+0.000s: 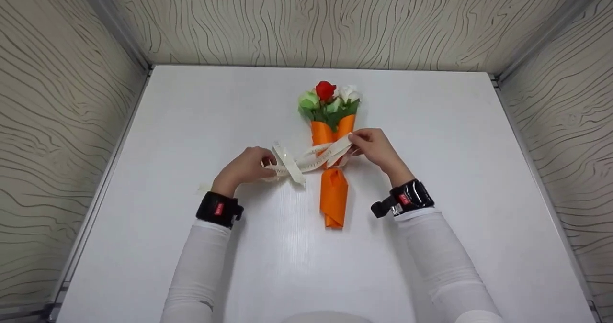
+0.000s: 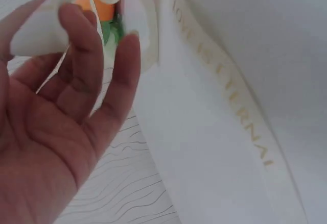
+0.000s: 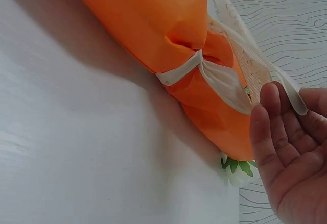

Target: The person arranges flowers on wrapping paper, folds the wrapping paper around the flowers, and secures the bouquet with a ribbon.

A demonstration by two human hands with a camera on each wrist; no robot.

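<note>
A small bouquet wrapped in orange paper (image 1: 334,196) lies on the white table, with a red rose (image 1: 325,90) and white and pale green blooms at its far end. Cream ribbon (image 3: 179,71) circles the wrap's narrow waist, where it crosses over itself. On the bouquet's right, my right hand (image 1: 378,150) pinches one ribbon end between thumb and fingertips. To the left, my left hand (image 1: 246,166) grips a looped stretch of the ribbon (image 1: 289,162) near the tabletop. Gold lettering runs along a loose ribbon length (image 2: 225,81) in the left wrist view.
The white table (image 1: 431,107) reaches back to a wall with a wood-grain line pattern (image 1: 306,21). Similar panels stand at the left and right sides. A pale ribbon tail (image 1: 203,189) lies near the left wrist. Black straps (image 1: 409,198) circle both wrists.
</note>
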